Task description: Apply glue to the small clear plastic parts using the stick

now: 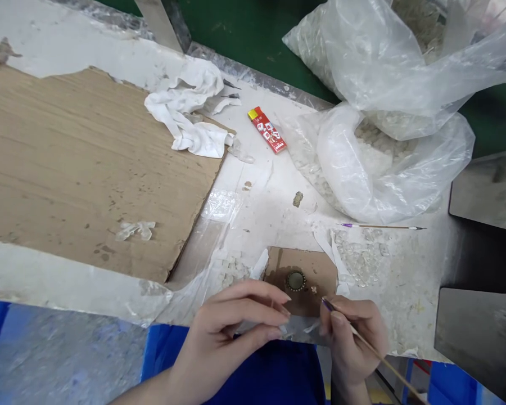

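Note:
My right hand [356,332] pinches a thin wooden stick [375,351] with a dark purple end, like a fine brush or pick. The stick's tip points at a small brown cardboard piece [278,270]. On that cardboard lies a round dark disc [296,280] with a beaded rim, and beside it a small pale flower-like piece [314,290]. My left hand [240,326] hovers at the cardboard's left edge, fingers curved and thumb apart. No object shows clearly between its fingers.
Small clear pieces are heaped left [233,269] and right [360,256] of the cardboard. Behind lie a second thin stick [383,226], a red lighter [267,130], and plastic bags [362,163] of pale pieces. White cloth [194,107] rests on a large cardboard sheet [80,169].

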A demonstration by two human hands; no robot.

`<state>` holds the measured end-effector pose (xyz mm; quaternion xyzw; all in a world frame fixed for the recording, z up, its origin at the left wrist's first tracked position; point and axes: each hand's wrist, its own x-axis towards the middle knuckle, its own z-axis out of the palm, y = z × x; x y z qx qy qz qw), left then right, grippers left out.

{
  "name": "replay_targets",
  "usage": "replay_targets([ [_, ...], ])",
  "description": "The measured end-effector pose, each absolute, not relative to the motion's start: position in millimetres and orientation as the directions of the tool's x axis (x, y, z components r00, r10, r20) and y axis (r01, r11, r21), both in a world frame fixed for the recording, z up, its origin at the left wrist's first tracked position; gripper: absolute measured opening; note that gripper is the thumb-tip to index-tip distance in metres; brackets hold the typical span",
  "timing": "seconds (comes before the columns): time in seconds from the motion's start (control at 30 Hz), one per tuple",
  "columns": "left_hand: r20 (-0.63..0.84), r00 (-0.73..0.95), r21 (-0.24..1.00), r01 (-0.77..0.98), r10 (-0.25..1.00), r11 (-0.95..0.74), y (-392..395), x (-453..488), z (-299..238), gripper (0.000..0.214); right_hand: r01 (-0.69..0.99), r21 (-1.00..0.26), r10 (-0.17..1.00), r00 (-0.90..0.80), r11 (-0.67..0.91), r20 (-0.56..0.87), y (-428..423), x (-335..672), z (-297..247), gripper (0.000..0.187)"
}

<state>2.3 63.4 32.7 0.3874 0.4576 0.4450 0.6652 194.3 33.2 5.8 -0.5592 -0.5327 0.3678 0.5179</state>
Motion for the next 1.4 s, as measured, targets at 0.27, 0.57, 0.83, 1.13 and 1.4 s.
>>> replay_targets([
  [0.27, -0.347, 0.224, 0.793, -0.449, 0.911, 0.412, 55.5, 11.4, 35.4, 0.049, -0.441, -0.884, 0.957, 0.152, -0.157, -0.246, 39.5, 169.5, 34.1, 0.021],
  [0.57, -0.259, 0.237, 0.9, -0.292, 0.936, 0.323, 60.1, 11.9, 28.2, 0.023, -0.702, -0.605, 0.889, -0.088, -0.375, -0.449, 46.5, 152.4, 39.7, 0.033],
  [0.83, -0.377, 0.24, 0.757, -0.477, 0.895, 0.447, 60.1, 18.0, 30.4, 0.045, -0.682, -0.644, 0.906, -0.066, -0.346, -0.417, 44.2, 154.0, 44.0, 0.031],
  [1.13, -0.373, 0.264, 0.733, -0.504, 0.889, 0.457, 59.9, 15.1, 30.7, 0.048, -0.631, -0.686, 0.908, -0.071, -0.361, -0.413, 45.4, 153.6, 45.6, 0.036],
  [1.4, -0.349, 0.224, 0.801, -0.433, 0.91, 0.413, 55.0, 14.9, 31.1, 0.032, -0.566, -0.725, 0.899, -0.068, -0.392, -0.433, 44.7, 157.1, 45.6, 0.038],
])
